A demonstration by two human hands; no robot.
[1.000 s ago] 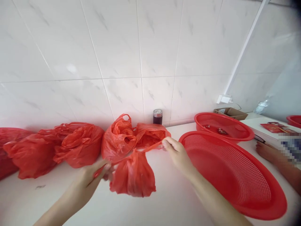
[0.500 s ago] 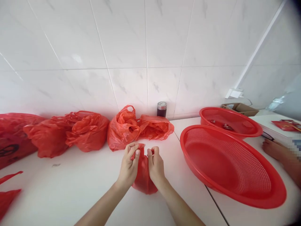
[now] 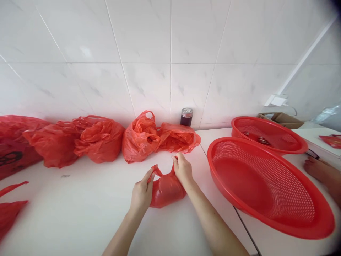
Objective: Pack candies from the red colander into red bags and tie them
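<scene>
A small red plastic bag (image 3: 168,190) rests on the white table, its body rounded out by contents I cannot see. My left hand (image 3: 143,188) pinches one of its handles on the left side. The other handle is pulled up on the right between the fingers of my right hand (image 3: 183,169). Both handles stand apart, with the bag's film stretched between them. Behind my hands sit a bunched red bag (image 3: 140,140) and a red bag lying with its mouth towards the right (image 3: 177,138).
More filled red bags (image 3: 99,142) line the wall on the left. A dark jar with a silver lid (image 3: 186,116) stands behind. Two red baskets are at right, the near one (image 3: 242,181) large, the far one (image 3: 282,137) holding small items. Another person's hand (image 3: 319,172) is at far right.
My hands have drawn the bag's handles apart, the right hand moving up and right. The bag is now wider and lower. The view has tilted slightly down.
</scene>
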